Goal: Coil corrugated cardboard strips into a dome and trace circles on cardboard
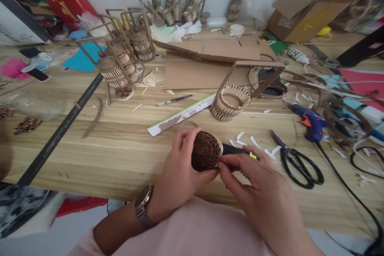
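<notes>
A round coil of brown corrugated cardboard (206, 151) is held close to my body, its honeycomb-like face turned up. The fingers and thumb of my left hand (180, 164) wrap around its left side and lower edge. At the coil's lower right edge, my right hand (261, 188) has thumb and forefinger pinched together on it; the exact bit between the fingertips is hidden. Just beyond lies a white strip with a green edge (180, 117). Behind it stands a small slatted bucket (217, 108) with a tall cardboard handle.
Black-handled scissors (287, 150) and a blue glue gun (313, 126) with a trailing cord lie at right, near scattered white paper bits (254, 141). A pen (174, 101), cardboard sheets (192, 73) and several finished model buckets (112, 74) sit farther back. A black strip (63, 128) crosses the left side.
</notes>
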Demonstrator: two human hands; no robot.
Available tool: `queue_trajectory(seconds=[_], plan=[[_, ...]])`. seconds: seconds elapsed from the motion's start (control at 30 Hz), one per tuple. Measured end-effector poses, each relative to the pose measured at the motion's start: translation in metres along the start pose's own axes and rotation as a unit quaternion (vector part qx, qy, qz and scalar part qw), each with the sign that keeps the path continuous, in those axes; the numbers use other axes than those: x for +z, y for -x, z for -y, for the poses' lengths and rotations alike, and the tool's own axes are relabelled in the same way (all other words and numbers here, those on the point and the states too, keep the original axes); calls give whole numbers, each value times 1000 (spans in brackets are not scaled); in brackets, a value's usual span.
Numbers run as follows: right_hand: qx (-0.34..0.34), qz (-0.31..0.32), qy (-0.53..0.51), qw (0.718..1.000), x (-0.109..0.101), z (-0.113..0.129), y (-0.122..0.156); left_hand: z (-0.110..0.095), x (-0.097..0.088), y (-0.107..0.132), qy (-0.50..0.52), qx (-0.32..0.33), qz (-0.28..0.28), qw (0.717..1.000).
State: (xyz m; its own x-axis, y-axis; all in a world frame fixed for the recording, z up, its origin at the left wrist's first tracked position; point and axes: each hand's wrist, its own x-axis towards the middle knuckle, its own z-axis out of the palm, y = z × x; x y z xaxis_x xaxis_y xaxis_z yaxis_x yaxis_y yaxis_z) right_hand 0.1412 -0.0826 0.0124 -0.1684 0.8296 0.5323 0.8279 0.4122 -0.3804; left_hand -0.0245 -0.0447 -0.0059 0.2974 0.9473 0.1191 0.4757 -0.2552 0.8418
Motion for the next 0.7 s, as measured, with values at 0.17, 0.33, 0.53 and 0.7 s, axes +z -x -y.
queue_trajectory(seconds=[0.17,0.33,0.53,0.7], plan=[[16,4,-3,1000,2,0,1,0,0,0,7,-8,7,1000],[27,0,-1,1000,2,2,1,1,1,1,19,-15,13,1000],[35,9,-27,999,1,2,3,2,2,1,44,-32,5,999],[25,14,-18,999,1,1,6,2,1,2,37,-35,8,999]])
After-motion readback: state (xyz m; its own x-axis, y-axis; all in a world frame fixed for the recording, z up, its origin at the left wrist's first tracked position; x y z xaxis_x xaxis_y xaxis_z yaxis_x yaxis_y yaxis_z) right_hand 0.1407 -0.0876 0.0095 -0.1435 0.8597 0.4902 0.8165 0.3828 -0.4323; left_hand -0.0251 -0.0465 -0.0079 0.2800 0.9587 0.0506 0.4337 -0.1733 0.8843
